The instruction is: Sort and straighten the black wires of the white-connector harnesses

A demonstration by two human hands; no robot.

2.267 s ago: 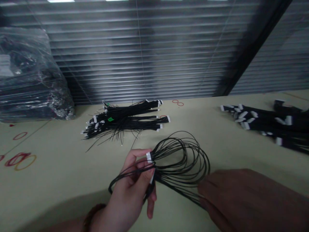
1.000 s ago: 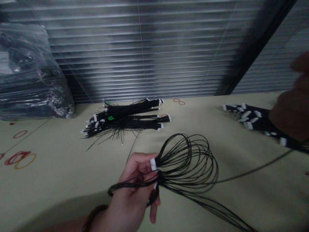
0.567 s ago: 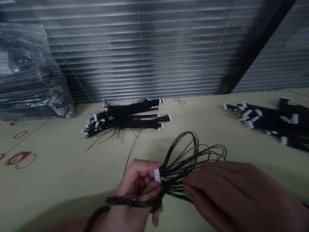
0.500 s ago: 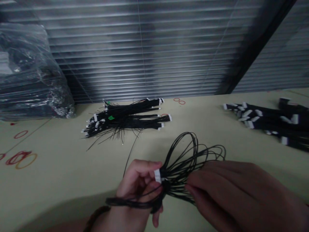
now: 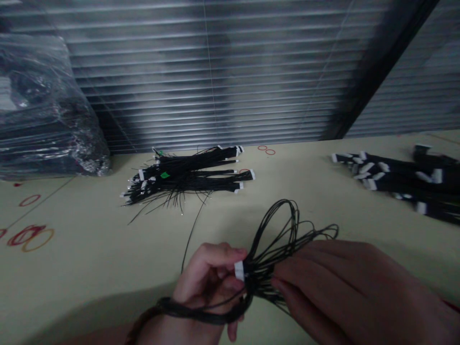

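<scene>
2 bare hands are working above a pale green tabletop (image 5: 79, 287): the left hand (image 5: 204, 282) is curling its fingers shut around 1 white plastic connector (image 5: 239, 270) of a looped thin black wire harness (image 5: 287, 230), the right hand (image 5: 341, 292) is pinching its strands nearly closed, and 1 black harness pile (image 5: 187, 179) and 1 second black harness pile (image 5: 388, 175) are lying beyond.

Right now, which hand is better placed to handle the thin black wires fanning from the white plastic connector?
Probably your right hand: it touches the wires, while your left hand pinches the connector.
</scene>
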